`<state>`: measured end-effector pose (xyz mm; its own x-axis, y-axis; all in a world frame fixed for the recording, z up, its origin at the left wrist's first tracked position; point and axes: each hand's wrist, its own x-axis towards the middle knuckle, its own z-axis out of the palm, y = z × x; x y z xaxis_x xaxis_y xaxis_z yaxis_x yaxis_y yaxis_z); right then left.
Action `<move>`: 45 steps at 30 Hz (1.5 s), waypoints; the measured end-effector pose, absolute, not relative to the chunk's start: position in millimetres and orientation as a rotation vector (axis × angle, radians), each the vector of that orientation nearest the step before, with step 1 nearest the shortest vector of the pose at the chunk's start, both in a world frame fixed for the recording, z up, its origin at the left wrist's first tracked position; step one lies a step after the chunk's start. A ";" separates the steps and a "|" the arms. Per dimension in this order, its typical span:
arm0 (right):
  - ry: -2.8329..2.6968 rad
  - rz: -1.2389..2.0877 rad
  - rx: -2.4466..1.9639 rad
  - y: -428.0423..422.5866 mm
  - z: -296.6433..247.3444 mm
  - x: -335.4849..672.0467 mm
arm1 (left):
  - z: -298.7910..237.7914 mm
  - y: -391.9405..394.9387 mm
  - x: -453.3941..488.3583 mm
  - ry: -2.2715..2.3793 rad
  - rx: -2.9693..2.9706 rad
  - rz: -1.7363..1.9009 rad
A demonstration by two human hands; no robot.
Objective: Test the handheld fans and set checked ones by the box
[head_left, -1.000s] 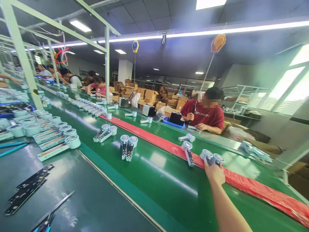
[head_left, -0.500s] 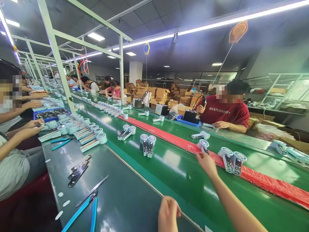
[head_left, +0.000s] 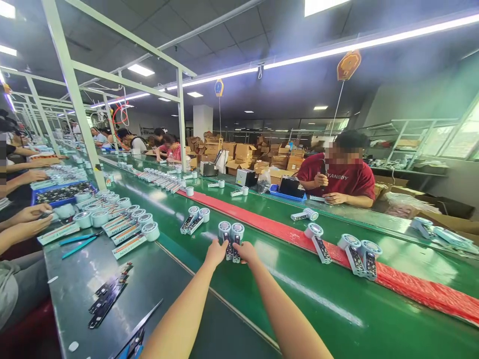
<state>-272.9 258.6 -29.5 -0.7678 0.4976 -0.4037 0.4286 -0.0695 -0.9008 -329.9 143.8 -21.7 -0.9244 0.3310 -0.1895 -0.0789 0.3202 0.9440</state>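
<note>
Both arms are stretched out over the green belt (head_left: 299, 299), and the left hand (head_left: 216, 252) and right hand (head_left: 245, 252) meet at a pair of small handheld fans (head_left: 231, 240) lying side by side near the belt's near edge. Each hand's grip looks closed on a fan handle, one apiece. This seems to be the pick-up step; lifting them would call for keeping both fans level and clear of the next pair (head_left: 194, 219).

Two fan units (head_left: 231, 240) lie on the conveyor belt (head_left: 299, 304), red strip (head_left: 411, 289) behind.
</note>
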 end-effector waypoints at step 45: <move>-1.187 2.201 -0.648 118.4 -40.0 109.0 | -37.7 49.5 10.2 1.380 0.494 1.759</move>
<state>109.0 118.4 -40.0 -0.7318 0.6646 -0.1512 -0.2387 -0.4576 -0.8565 10.2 49.5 -37.7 -0.5815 0.7936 -0.1789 -0.3626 -0.0561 0.9303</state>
